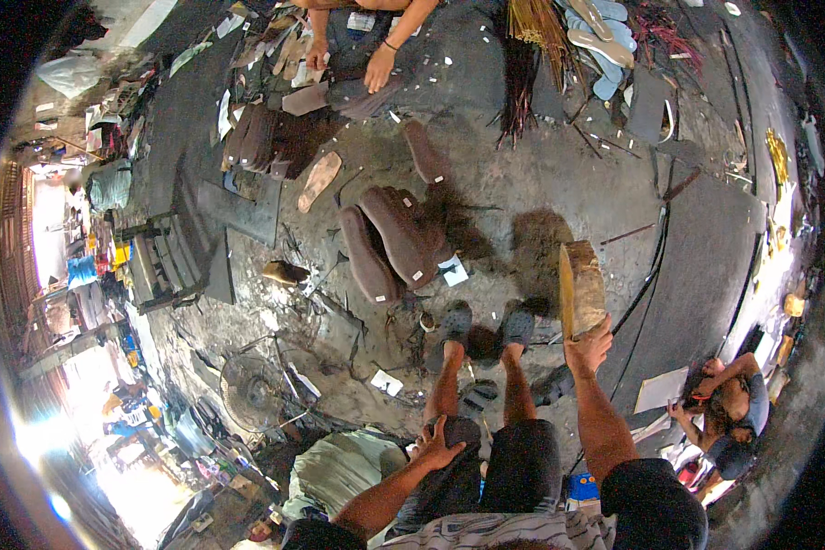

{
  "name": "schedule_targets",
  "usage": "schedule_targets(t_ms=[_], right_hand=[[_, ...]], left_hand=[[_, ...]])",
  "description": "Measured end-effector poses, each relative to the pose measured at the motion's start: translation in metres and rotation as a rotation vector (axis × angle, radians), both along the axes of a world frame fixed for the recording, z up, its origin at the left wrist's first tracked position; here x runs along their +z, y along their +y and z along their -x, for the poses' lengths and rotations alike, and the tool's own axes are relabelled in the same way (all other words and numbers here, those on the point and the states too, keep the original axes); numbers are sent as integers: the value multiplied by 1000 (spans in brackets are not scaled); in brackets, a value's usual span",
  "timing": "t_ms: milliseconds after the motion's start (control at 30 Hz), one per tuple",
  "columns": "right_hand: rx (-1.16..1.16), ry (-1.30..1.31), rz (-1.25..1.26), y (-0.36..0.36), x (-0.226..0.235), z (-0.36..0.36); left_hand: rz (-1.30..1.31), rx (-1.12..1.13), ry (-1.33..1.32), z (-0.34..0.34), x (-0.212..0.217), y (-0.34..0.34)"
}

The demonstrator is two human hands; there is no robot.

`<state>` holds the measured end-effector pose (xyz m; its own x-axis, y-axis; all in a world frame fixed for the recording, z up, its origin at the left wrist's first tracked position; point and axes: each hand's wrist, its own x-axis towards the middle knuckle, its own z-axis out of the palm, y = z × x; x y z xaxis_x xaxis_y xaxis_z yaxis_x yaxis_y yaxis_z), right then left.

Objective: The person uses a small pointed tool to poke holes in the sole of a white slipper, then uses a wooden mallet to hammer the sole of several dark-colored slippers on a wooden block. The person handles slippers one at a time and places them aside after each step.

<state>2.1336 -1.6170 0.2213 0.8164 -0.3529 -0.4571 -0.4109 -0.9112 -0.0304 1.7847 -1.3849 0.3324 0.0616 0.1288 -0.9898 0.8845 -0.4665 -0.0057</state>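
My right hand (pixel 589 346) grips the lower end of a thick wooden block (pixel 586 286), held upright out in front of me at the right. My left hand (pixel 440 446) lies on my left knee with its fingers apart, holding nothing. On the floor ahead, left of the block, are stacks of brown shoe soles (pixel 401 236), some with small white labels. A single brown sole (pixel 423 151) lies beyond them, and a tan sole-shaped piece (pixel 320 181) is to their left.
Across from me, a person's hands (pixel 380 69) work among flat dark pieces, near more stacked brown soles (pixel 257 137). A round fan (pixel 252 392) stands at the left. Dark sheets (pixel 706 266) cover the right floor, where another person (pixel 733 403) sits. Scraps litter the ground.
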Motion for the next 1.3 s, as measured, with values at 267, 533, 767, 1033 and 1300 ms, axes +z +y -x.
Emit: schedule_targets(t_ms=[267, 533, 767, 1033, 1300], right_hand=[[-10, 20, -10, 2, 3, 0], [6, 59, 3, -5, 11, -28], [25, 44, 81, -15, -1, -39], [-3, 75, 18, -2, 17, -39], [95, 79, 65, -21, -2, -36]], left_hand=[[-44, 15, 18, -14, 14, -29], [-93, 157, -31, -16, 21, -48], [-151, 412, -48, 0, -6, -45], [-217, 574, -105, 23, -9, -56], [-185, 622, -23, 14, 5, -32]])
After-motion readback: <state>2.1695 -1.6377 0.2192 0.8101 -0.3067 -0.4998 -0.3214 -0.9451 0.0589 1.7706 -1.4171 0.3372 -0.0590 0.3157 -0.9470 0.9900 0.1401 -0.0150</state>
